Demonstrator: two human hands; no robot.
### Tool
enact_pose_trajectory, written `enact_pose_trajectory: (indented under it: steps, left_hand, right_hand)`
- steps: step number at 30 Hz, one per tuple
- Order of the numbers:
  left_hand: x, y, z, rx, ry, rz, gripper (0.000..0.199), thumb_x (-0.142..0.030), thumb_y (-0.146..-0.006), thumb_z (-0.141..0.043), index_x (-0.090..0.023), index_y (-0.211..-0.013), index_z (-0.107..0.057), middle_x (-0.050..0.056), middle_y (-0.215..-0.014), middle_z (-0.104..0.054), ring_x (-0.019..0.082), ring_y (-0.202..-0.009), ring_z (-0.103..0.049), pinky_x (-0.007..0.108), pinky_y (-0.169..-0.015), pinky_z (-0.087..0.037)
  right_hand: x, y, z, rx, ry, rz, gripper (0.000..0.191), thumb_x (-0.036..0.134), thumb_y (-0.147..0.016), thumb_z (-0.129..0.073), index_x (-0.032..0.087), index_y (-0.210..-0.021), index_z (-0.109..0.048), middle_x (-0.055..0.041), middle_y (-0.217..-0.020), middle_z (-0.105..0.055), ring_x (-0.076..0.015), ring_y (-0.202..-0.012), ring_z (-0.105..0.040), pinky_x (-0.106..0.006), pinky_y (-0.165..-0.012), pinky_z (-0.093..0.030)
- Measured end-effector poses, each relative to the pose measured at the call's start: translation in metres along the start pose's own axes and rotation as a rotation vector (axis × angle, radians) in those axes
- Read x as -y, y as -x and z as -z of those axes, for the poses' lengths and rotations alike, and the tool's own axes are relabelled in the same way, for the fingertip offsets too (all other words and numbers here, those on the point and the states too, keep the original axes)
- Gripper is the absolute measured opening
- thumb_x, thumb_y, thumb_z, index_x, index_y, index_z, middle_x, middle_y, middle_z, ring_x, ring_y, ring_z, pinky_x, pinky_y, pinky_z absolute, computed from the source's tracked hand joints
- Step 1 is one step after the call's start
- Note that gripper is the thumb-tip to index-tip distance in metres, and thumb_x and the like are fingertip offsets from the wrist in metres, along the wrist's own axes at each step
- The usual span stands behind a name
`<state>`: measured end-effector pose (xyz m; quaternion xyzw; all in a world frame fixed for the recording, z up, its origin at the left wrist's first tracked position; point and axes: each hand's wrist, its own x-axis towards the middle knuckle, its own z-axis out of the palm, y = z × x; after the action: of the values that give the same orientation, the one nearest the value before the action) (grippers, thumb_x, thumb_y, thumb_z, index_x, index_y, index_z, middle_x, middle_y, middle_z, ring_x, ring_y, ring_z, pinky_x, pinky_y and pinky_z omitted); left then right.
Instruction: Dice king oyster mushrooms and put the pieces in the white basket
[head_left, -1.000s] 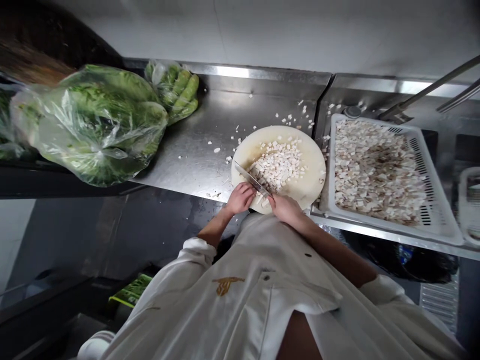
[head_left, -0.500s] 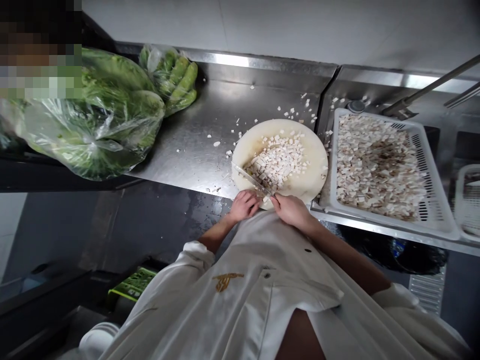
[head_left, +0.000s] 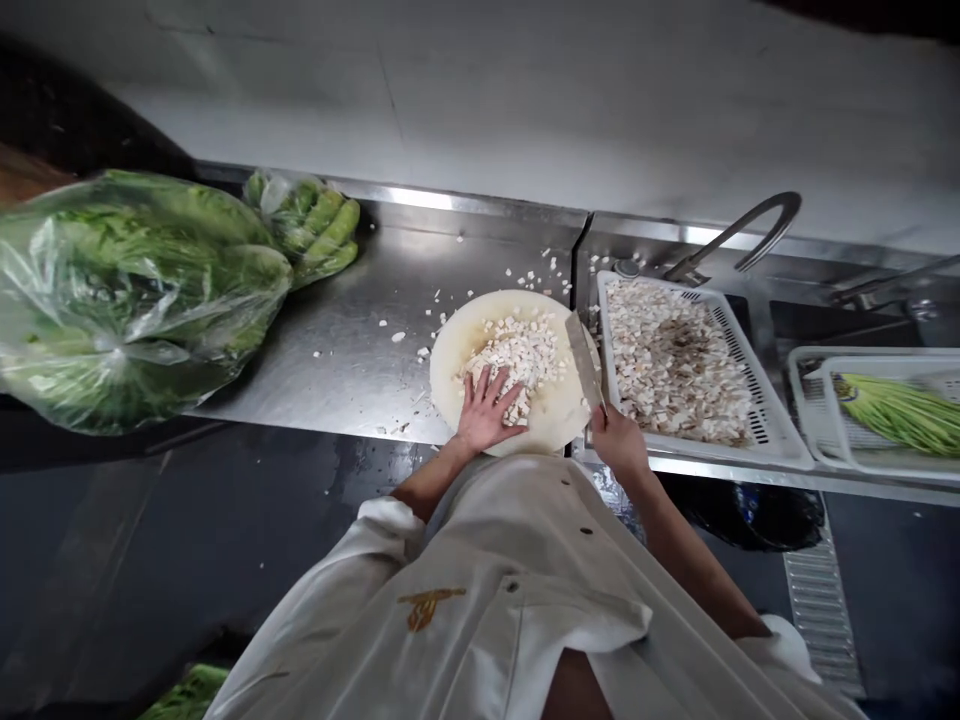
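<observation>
On a round cream cutting board (head_left: 450, 345) lies a heap of small white diced pieces (head_left: 525, 345), mushroom by their look. My left hand (head_left: 486, 418) rests on the near left side of the heap, fingers spread. At the board's right edge my right hand (head_left: 619, 440) grips the handle of a broad-bladed kitchen knife (head_left: 584, 358), whose blade points away from me. Just right of the knife stands a white perforated basket (head_left: 780, 440) holding many more of the diced pieces.
Bagged leafy greens (head_left: 135, 290) and a bag of long green vegetables (head_left: 326, 235) lie on the steel counter (head_left: 360, 330) at left. A curved faucet (head_left: 772, 205) rises behind the basket. Farther right, another white basket (head_left: 840, 440) contains thin green stalks (head_left: 900, 410). Stray bits dot the counter.
The knife has moved from the board's near left to its right edge in my right hand. My left hand has opened and spread onto the heap. The view has swung rightward.
</observation>
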<state>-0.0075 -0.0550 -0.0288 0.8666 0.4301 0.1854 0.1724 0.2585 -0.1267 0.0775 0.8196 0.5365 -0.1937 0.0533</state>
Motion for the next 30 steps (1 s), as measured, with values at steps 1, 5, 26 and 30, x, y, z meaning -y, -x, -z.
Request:
enact_pose_trajectory:
  steps: [1, 5, 26, 30]
  left_hand:
    - [-0.004, -0.011, -0.003, -0.032, 0.003, 0.007, 0.097, -0.069, -0.085, -0.080, -0.036, -0.167, -0.041, 0.009, -0.177, -0.029, 0.048, -0.165, -0.013, 0.077, -0.130, -0.005]
    - [-0.019, -0.040, -0.013, -0.129, 0.038, 0.034, 0.079, -0.056, -0.094, -0.075, -0.039, -0.165, -0.045, 0.008, -0.175, -0.035, 0.048, -0.162, -0.024, 0.081, -0.128, -0.008]
    - [-0.069, -0.055, -0.009, -0.296, 0.086, 0.091, 0.031, -0.038, -0.093, -0.074, -0.033, -0.123, -0.073, 0.010, -0.147, -0.062, 0.044, -0.159, -0.033, 0.072, -0.124, -0.025]
    - [-0.146, -0.096, -0.008, -0.322, -0.016, -0.005, 0.032, -0.037, -0.092, -0.076, -0.032, -0.123, -0.074, 0.008, -0.145, -0.064, 0.043, -0.159, -0.035, 0.066, -0.125, -0.029]
  right_hand:
    - [-0.003, 0.002, -0.004, 0.014, 0.010, -0.025, 0.043, 0.035, -0.114, -0.036, 0.013, -0.117, -0.073, -0.0181, -0.100, -0.079, -0.0257, -0.087, -0.073, -0.030, -0.072, -0.039]
    - [0.003, 0.019, -0.030, 0.087, -0.067, 0.038, 0.040, 0.032, -0.113, -0.037, 0.013, -0.114, -0.072, -0.0177, -0.097, -0.078, -0.0262, -0.089, -0.075, -0.030, -0.072, -0.044]
    - [-0.029, 0.029, -0.062, 0.950, -1.315, -0.019, 0.056, 0.076, -0.089, -0.066, 0.023, -0.085, -0.049, 0.0138, -0.048, -0.038, -0.0069, -0.037, -0.034, -0.021, -0.037, -0.034]
    - [-0.098, 0.039, -0.018, 0.906, -1.429, 0.051, 0.057, 0.076, -0.083, -0.072, 0.024, -0.086, -0.047, 0.0148, -0.049, -0.037, -0.0061, -0.037, -0.034, -0.021, -0.037, -0.036]
